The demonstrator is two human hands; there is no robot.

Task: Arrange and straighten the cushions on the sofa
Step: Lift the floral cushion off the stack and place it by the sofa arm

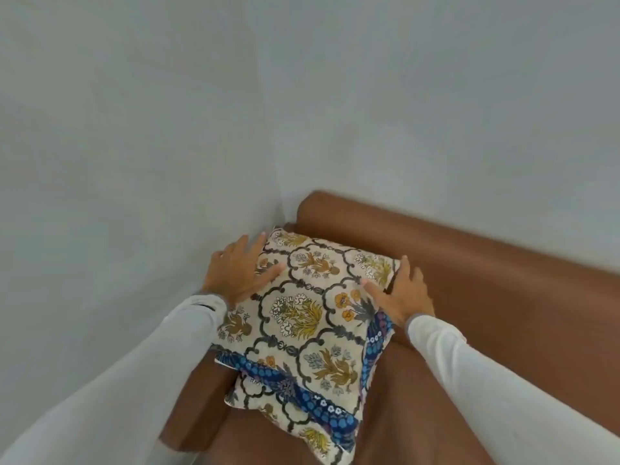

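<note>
A cream cushion [302, 307] with floral medallions lies on top of a stack in the left corner of the brown leather sofa [503, 297]. Under it a blue patterned cushion [315, 401] shows along the lower and right edges, and a second cream floral cushion [268, 404] pokes out at the bottom. My left hand [240, 271] grips the top cushion's upper left edge, thumb on its face. My right hand [402, 293] holds its upper right edge, thumb on top and fingers along the side.
Pale grey walls meet in a corner [278, 182] just behind the sofa's left end. The sofa's left armrest [194, 407] runs below the stack. The backrest [436, 236] stretches away to the right, with bare seat [419, 414] beside the cushions.
</note>
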